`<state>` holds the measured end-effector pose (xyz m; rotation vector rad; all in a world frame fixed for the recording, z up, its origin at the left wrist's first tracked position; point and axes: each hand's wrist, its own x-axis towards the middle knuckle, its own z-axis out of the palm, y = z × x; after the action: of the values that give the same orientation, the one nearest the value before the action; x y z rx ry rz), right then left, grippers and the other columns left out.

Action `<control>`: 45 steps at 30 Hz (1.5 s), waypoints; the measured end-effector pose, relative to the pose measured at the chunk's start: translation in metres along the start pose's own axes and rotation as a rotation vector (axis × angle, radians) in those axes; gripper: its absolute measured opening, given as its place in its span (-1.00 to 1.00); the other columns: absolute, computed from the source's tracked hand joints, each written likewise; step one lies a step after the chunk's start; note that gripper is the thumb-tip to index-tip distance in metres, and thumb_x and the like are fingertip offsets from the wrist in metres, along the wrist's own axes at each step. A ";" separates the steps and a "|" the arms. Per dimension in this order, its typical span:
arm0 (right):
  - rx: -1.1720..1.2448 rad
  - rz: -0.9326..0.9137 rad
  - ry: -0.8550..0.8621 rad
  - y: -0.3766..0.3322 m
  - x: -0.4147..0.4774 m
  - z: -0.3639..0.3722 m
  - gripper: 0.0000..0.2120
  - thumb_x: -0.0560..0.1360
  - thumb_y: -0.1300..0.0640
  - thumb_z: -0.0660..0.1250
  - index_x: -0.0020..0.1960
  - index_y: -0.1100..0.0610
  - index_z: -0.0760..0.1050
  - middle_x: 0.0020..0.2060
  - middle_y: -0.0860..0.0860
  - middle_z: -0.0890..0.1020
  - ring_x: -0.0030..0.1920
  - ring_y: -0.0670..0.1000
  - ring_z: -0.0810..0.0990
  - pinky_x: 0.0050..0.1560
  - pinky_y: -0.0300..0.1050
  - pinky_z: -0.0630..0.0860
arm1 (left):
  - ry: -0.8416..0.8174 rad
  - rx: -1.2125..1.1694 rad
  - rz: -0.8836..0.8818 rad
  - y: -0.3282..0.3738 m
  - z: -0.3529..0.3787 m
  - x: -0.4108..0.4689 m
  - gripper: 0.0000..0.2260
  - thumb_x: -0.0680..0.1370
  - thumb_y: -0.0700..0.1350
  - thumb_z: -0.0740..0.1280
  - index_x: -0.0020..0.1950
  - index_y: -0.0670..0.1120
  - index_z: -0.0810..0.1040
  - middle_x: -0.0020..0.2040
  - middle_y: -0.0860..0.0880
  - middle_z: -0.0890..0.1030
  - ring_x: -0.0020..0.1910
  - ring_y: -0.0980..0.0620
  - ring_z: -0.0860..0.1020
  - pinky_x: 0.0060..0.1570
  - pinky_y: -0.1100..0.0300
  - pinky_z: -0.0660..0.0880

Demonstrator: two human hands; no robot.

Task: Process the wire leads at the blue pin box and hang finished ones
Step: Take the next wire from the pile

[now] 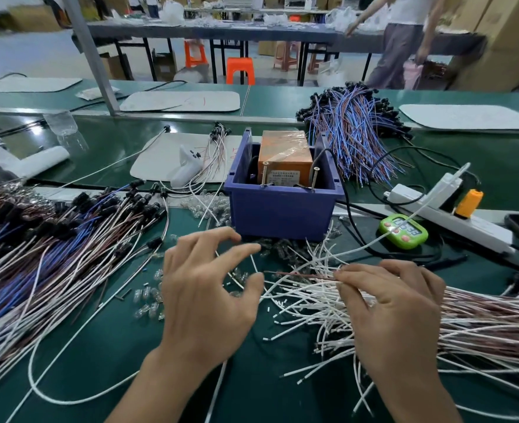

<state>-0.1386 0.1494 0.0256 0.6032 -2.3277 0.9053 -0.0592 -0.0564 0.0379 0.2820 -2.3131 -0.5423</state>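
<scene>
Wire leads (466, 315): loose white and brown pile, lower right of frame, fanned across the bench (130, 361) w/ bare ends pointing toward centre, so one can be teased off at a time. Right hand (401, 303) lies on top of that pile, fingers bent down, tips at a brown lead poking out to the left. Thumb's hidden underneath, so can't tell if that grip has pinched it or only presses on it.

Left hand (203, 288) hovers centre frame, just in front of the blue pin box (279, 209). Its grip is wide, fingers spread and loosely curved, nothing in it; looks poised to take the lead's free end.

Box sits mid-frame, open top up, orange unit (284, 157) inside and two pins (264, 175) standing at its near edge, prob. where the ends go in. Glass bulbs (148, 300) lie scattered by the left hand, w/in easy reach. Capped bundle (53, 233) is heaped at left, apart from the raw stock, likely to keep worked ones separate. Reads as the selecting step: nothing at the pins yet.
</scene>
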 end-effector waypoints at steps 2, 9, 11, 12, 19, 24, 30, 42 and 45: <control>0.005 -0.004 -0.003 0.000 0.000 0.000 -0.90 0.36 0.06 0.52 -0.13 -0.02 0.75 -0.15 -0.21 0.70 0.01 -0.10 0.47 0.17 -0.09 0.20 | 0.024 -0.003 0.032 0.000 0.004 -0.002 -0.83 0.43 0.15 0.44 -0.13 0.11 0.75 0.10 0.16 0.64 0.12 0.08 0.46 0.21 0.15 0.28; -0.002 0.000 -0.042 -0.001 -0.002 -0.001 -0.78 0.30 0.19 0.66 -0.12 -0.02 0.75 -0.15 -0.29 0.63 -0.01 -0.13 0.46 0.15 -0.07 0.22 | -0.069 -0.126 -0.019 -0.006 0.006 -0.001 -0.75 0.35 0.07 0.53 0.02 0.22 0.75 0.12 0.28 0.62 0.16 0.18 0.47 0.29 0.24 0.28; 0.013 -0.015 -0.044 -0.001 -0.001 0.000 -0.79 0.29 0.18 0.65 -0.13 -0.03 0.75 -0.14 -0.33 0.59 -0.02 -0.15 0.45 0.15 -0.09 0.22 | -0.105 -0.183 -0.050 -0.004 0.007 -0.001 -0.85 0.35 0.09 0.53 -0.10 0.24 0.75 0.11 0.31 0.63 0.20 0.24 0.44 0.31 0.28 0.25; 0.020 -0.016 -0.045 -0.001 -0.001 0.000 -0.79 0.30 0.18 0.65 -0.13 -0.04 0.74 -0.13 -0.34 0.59 -0.02 -0.16 0.44 0.15 -0.10 0.21 | -0.104 -0.199 -0.067 -0.004 0.007 0.000 -0.91 0.36 0.08 0.53 -0.16 0.23 0.75 0.10 0.32 0.63 0.21 0.27 0.43 0.30 0.30 0.24; 0.042 0.038 -0.032 0.005 -0.002 0.000 -0.89 0.36 0.07 0.57 -0.12 -0.07 0.74 -0.15 -0.33 0.62 -0.01 -0.20 0.44 0.23 -0.26 0.18 | 0.201 -0.010 -0.244 -0.011 -0.004 0.005 -0.78 0.50 0.07 0.43 -0.33 0.06 0.67 -0.08 0.18 0.68 0.03 0.14 0.41 0.14 0.21 0.19; 0.033 0.022 -0.009 0.007 -0.002 0.000 -0.91 0.39 0.09 0.57 -0.13 -0.07 0.73 -0.15 -0.34 0.60 0.00 -0.25 0.39 0.25 -0.29 0.14 | 0.107 -0.042 -0.179 -0.008 -0.005 0.004 -0.76 0.46 0.05 0.45 0.10 0.07 0.74 0.07 0.24 0.64 0.11 0.15 0.42 0.23 0.10 0.37; -0.083 -0.140 0.018 0.003 0.001 -0.003 -0.91 0.43 0.06 0.47 -0.11 -0.02 0.75 -0.12 -0.19 0.73 -0.06 -0.08 0.59 0.19 -0.08 0.20 | -0.160 -0.033 0.194 0.015 0.003 -0.001 -0.54 0.40 0.23 0.47 0.27 0.13 0.68 0.24 0.17 0.62 0.26 0.04 0.49 0.35 0.10 0.33; 0.001 -0.154 -0.131 0.027 0.006 -0.056 -0.82 0.55 -0.11 0.38 -0.02 -0.11 0.74 -0.08 -0.24 0.73 -0.09 -0.30 0.60 0.08 -0.14 0.26 | -0.171 0.086 0.467 0.064 0.022 0.019 -0.86 0.46 0.05 0.49 -0.29 0.08 0.71 -0.30 0.16 0.57 -0.21 0.04 0.44 0.04 0.11 0.31; -0.036 -0.126 -0.169 0.042 0.007 -0.075 -0.85 0.52 -0.07 0.40 -0.03 -0.09 0.75 -0.12 -0.22 0.74 -0.15 -0.27 0.63 0.12 -0.16 0.26 | -0.205 0.089 0.509 0.078 0.031 0.019 -0.83 0.47 0.02 0.43 -0.32 0.06 0.69 -0.31 0.16 0.57 -0.22 0.04 0.43 0.02 0.10 0.32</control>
<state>-0.1424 0.2297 0.0566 0.8299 -2.4170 0.7800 -0.0975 0.0156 0.0660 -0.3332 -2.4818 -0.2185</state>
